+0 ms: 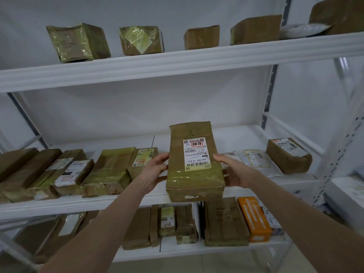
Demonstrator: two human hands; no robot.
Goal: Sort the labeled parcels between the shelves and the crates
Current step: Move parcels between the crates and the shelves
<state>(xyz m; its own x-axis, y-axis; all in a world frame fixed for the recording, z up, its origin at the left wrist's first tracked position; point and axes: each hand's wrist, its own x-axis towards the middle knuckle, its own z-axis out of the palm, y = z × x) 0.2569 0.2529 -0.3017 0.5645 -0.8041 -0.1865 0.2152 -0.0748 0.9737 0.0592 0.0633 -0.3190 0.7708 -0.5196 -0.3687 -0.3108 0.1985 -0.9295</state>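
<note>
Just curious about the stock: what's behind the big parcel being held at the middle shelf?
Past the held parcel, bare white shelf board and back wall show. Pale mailers peek out beside the right hand gripping it. Anything directly behind is covered.

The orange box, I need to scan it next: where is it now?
In the head view, the orange box lies on the lowest visible shelf, right of centre, between a brown parcel and a small white packet.

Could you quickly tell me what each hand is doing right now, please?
Left hand: grips the parcel, left side.
Right hand: grips its right side.
</note>
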